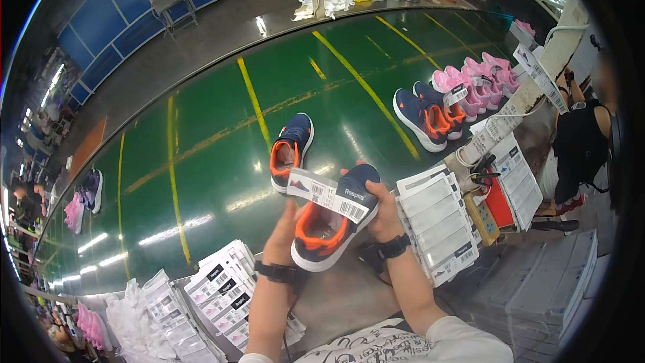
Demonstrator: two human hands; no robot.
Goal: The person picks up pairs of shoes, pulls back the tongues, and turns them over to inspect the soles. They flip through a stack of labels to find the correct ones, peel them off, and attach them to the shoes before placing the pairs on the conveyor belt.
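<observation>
A navy sneaker (336, 218) with an orange lining and white sole is held up in front of me, toe pointing away. My right hand (384, 214) grips its right side near the toe. My left hand (283, 230) is closed against its left side, near the heel, with most fingers hidden behind it. A long white label (328, 195) with a shoe picture and barcode lies across the shoe opening, its left end sticking out past the shoe. Just beyond, a matching navy sneaker (293, 148) stands on the green belt (215, 154).
Navy sneakers (420, 121) and pink shoes (474, 84) line the belt's right edge; more shoes (91, 191) stand far left. Label sheets (225, 289) lie at near left, others (437, 222) at right beside a red card (496, 205). A co-worker (581, 148) is at right.
</observation>
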